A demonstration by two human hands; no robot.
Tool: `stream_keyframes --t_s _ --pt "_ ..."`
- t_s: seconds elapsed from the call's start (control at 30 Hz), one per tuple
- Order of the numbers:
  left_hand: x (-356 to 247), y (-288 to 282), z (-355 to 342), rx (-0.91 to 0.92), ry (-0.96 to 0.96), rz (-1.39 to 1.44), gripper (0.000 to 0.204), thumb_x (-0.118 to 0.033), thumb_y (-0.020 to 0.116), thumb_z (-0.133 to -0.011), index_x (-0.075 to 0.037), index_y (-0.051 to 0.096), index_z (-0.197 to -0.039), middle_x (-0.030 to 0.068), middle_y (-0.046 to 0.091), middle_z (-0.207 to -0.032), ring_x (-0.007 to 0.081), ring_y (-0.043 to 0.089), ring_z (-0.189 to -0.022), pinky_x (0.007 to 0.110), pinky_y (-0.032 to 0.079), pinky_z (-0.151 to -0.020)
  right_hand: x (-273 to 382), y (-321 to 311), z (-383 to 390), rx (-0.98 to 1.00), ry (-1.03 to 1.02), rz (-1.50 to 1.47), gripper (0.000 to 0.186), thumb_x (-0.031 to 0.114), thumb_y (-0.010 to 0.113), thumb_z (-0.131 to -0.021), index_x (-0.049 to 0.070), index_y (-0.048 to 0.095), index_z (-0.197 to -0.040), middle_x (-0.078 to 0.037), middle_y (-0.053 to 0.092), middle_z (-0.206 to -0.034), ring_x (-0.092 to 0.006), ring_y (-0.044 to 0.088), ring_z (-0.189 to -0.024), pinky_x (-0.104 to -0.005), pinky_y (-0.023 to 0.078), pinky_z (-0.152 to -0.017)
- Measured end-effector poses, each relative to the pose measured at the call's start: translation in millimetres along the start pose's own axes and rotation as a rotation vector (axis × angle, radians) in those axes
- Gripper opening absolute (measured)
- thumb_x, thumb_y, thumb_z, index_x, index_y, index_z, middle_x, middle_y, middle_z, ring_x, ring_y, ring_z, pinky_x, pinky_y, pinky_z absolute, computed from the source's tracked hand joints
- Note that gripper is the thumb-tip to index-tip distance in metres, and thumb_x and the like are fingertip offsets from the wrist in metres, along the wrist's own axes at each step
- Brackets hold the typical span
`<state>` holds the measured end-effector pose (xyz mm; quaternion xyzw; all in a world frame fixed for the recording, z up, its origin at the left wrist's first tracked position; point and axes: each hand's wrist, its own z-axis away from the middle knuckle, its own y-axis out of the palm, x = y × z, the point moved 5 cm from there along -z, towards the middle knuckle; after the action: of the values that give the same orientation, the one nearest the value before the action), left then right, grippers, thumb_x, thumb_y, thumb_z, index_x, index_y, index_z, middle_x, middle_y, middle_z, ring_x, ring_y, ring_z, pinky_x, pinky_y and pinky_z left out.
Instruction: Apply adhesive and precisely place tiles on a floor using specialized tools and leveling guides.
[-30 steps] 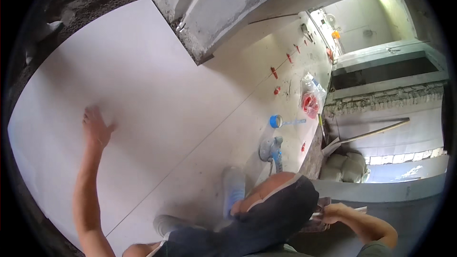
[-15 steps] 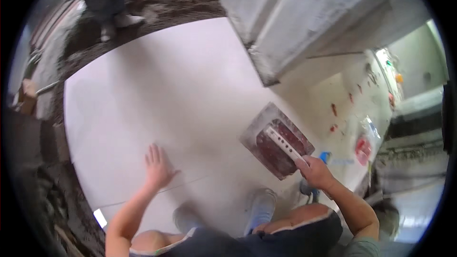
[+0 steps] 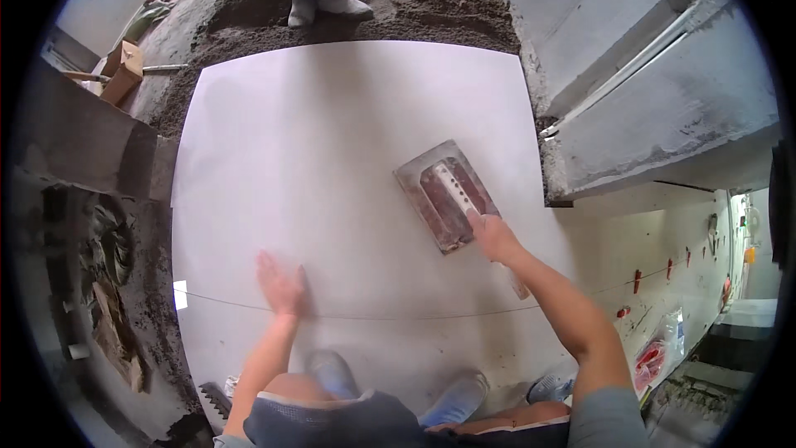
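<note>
The person's right hand [image 3: 495,239] is wrapped around the near end of the pale handle of a trowel [image 3: 439,203], its fingers closed tight on the grip. The trowel's rectangular plate stretches forward and to the left of those fingers, set at a slant, with the holed part of the handle running on beyond the knuckles over a dark reddish patch on its back. The plate lies over the right half of a large white tile [image 3: 332,133]; whether it presses on the surface or is held just above it, I cannot tell. The left hand [image 3: 282,285] is palm down at the near left part of the same tile, well apart from the trowel, with its slightly blurred fingers straight, close together and pointing forward, and the thumb spread away; it grips nothing. Just in front of the person's shoes [image 3: 458,396], a thin seam [image 3: 431,318] crosses the floor near the left wrist. Past the tile's far edge, another person's feet [image 3: 340,2] stand on dark sand [image 3: 431,8]. To the right lie red clips [image 3: 638,280] and a clear plastic bag [image 3: 659,355].
</note>
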<state>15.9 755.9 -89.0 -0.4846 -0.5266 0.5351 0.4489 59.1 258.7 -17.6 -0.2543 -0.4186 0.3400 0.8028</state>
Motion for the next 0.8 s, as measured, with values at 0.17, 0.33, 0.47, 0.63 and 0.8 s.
stream_keyframes --t_s 0.17,0.33,0.47,0.63,0.8 --pt "-7.4 0.8 0.9 -0.030 0.006 -0.006 0.087 -0.050 0.055 -0.094 0.010 0.028 -0.152 0.0282 0.023 -0.161 0.0398 0.017 -0.152 0.051 0.016 -0.123 60.8 -26.1 -9.9 0.050 0.128 -0.238 0.074 0.061 0.032 -0.103 -0.005 0.062 -0.087 -0.025 0.064 -0.079 -0.0432 0.065 -0.084 -0.0507 0.051 -0.081" --pt "3.0 -0.6 4.5 -0.016 -0.025 0.004 0.089 -0.052 0.056 -0.091 0.010 0.032 -0.150 0.0280 0.026 -0.160 0.0392 0.020 -0.151 0.051 0.017 -0.123 150.7 -28.3 -27.3 -0.044 -0.079 -0.202 0.073 0.061 0.036 -0.102 -0.006 0.063 -0.090 -0.024 0.064 -0.079 -0.0413 0.066 -0.082 -0.0483 0.052 -0.079" --pt "-12.8 -5.5 -6.8 -0.045 0.016 0.076 0.087 -0.052 0.057 -0.089 0.009 0.037 -0.147 0.0264 0.028 -0.160 0.0393 0.022 -0.151 0.051 0.018 -0.122 138.2 18.9 -76.1 -0.143 -0.152 0.057 0.074 0.059 0.035 -0.103 -0.008 0.067 -0.094 -0.029 0.069 -0.090 -0.0433 0.068 -0.090 -0.0471 0.053 -0.079" --pt "1.6 -4.2 -1.1 -0.039 -0.028 0.048 0.087 -0.052 0.057 -0.089 0.009 0.037 -0.148 0.0261 0.028 -0.160 0.0392 0.022 -0.151 0.050 0.017 -0.122 202.7 40.8 -82.0 0.111 0.018 0.021 0.077 0.059 0.032 -0.104 -0.009 0.067 -0.093 -0.032 0.068 -0.091 -0.0463 0.067 -0.089 -0.0490 0.053 -0.080" --pt "-6.3 -17.6 -1.3 0.057 -0.043 0.114 0.087 -0.054 0.052 -0.093 0.007 0.032 -0.151 0.0252 0.024 -0.162 0.0378 0.019 -0.152 0.050 0.016 -0.123 270.3 27.6 -52.0 0.000 -0.302 -0.115 0.071 0.054 0.034 -0.104 -0.009 0.065 -0.092 -0.029 0.066 -0.082 -0.0456 0.063 -0.082 -0.0481 0.051 -0.080"
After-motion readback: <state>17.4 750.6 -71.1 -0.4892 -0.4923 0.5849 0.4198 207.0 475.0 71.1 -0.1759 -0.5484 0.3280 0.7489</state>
